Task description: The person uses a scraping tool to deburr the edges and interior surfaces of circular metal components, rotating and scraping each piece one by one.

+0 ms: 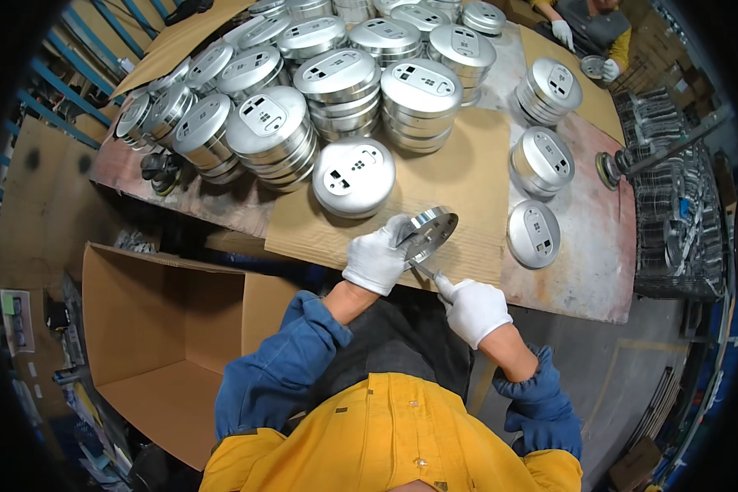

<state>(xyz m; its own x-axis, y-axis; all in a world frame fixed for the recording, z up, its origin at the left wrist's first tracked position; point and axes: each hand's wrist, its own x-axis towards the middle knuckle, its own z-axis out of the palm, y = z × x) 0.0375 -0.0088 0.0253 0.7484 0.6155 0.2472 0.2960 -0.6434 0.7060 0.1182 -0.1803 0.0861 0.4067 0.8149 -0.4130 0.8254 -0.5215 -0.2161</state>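
Observation:
My left hand (375, 261), in a white glove, is closed on the rim of a round metal housing (431, 238). It is tilted on edge near the front of the table, with its hollow inner side turned to the right. A slim hand tool (423, 271) is gripped in my gloved right hand (474, 309); its thin tip meets the lower edge of the housing, and its exact kind is hidden by the fingers. Just beyond my left hand, a silver round housing (354, 176) with small cutouts lies on the cardboard sheet (476, 168).
Several stacks of silver housings (336, 78) fill the far side and left of the table (599, 271). More housings (535, 234) stand along the right. An open cardboard box (160, 328) sits below left. A wire basket (676, 205) is at right; another person (603, 33) works across the table.

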